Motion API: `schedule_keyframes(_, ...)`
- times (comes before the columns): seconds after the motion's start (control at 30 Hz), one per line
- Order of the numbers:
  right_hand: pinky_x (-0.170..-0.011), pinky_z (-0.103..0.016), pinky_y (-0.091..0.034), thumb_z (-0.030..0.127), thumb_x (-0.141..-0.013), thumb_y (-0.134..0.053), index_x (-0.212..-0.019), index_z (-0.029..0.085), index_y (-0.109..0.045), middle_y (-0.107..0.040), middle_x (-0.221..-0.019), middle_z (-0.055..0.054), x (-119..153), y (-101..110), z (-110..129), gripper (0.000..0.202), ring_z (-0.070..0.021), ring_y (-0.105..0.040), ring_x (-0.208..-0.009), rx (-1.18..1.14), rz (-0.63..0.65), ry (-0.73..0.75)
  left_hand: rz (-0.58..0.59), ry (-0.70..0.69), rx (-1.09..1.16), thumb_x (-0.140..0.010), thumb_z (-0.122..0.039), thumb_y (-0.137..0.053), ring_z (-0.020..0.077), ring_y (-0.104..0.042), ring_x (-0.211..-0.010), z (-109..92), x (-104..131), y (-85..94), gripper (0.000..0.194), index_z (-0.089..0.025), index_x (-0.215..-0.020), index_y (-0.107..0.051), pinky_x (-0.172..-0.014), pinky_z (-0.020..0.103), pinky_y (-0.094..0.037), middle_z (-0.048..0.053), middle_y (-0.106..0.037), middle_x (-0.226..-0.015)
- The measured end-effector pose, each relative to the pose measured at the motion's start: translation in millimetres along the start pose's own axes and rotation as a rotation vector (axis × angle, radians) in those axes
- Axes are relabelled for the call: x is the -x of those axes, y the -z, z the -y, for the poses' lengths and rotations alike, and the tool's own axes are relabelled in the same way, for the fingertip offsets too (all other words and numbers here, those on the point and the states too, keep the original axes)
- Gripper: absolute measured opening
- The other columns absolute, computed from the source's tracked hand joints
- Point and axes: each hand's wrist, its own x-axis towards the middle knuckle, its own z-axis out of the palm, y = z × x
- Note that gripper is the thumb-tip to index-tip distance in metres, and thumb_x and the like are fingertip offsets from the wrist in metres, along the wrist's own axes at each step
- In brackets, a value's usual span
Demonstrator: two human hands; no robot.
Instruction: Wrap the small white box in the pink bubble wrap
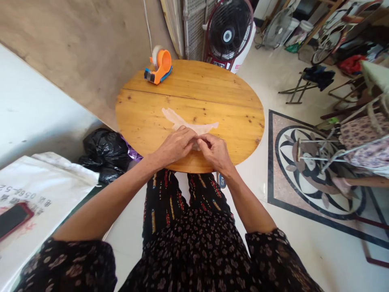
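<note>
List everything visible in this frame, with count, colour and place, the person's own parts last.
round table: one, light wood, centre
thin sheet: one, pale translucent, on the table, near end under the hands
tape dispenser: one, orange, table's far left edge
fan: one, dark with red rim, behind the table
second fan: one, pale, farther back
black bags: a heap, floor left of the table
white sack: one, printed, lower left
left hand: one, pinching the sheet's near end
right hand: one, pinching the same end
</note>
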Motion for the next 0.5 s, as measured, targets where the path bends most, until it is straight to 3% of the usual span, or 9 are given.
schedule_keyframes(0.17,-0.082,-0.031,-0.049,0.024,-0.093,-0.046,-0.105,0.021,-0.075,-0.071,-0.091,-0.004,-3,4,-7,0.032,-0.0182,-0.064,-0.082,-0.117,0.161,0.073,-0.043,0.06,0.034,-0.085,-0.012,-0.049,0.022,-0.061,-0.1,-1,2,-0.9,0.022,-0.018,-0.105,-0.057,-0.088,0.036,-0.049,0.008,-0.068,-0.102)
schedule_keyframes(0.27,-0.085,-0.031,-0.048,0.018,-0.089,-0.048,-0.101,0.021,-0.075,-0.071,-0.095,-0.005,-6,5,-4,0.03,-0.0189,-0.064,-0.087,0.015,0.185,0.11,-0.086,0.085,0.105,-0.082,-0.013,-0.05,0.0202,-0.062,-0.1,-2,4,0.1,0.027,-0.017,-0.108,-0.056,-0.09,0.035,-0.05,0.009,-0.067,-0.107)
schedule_keyframes(0.4,-0.076,-0.03,-0.045,0.023,-0.091,-0.049,-0.087,0.021,-0.075,-0.068,-0.084,-0.005,-7,10,11,0.026,-0.0183,-0.06,-0.077,0.227,0.254,0.109,-0.175,0.174,0.225,-0.081,-0.019,-0.055,0.0177,-0.064,-0.093,-9,8,1.2,0.024,-0.017,-0.105,-0.056,-0.087,0.034,-0.053,0.007,-0.067,-0.104)
schedule_keyframes(0.5,-0.077,-0.03,-0.044,0.017,-0.089,-0.046,-0.093,0.02,-0.075,-0.07,-0.089,-0.007,-8,15,16,0.03,-0.0193,-0.061,-0.081,0.27,0.277,0.116,-0.216,0.252,0.224,-0.083,-0.026,-0.058,0.0185,-0.063,-0.093,-17,8,-2.1,0.019,-0.017,-0.1,-0.057,-0.086,0.035,-0.053,0.006,-0.067,-0.1)
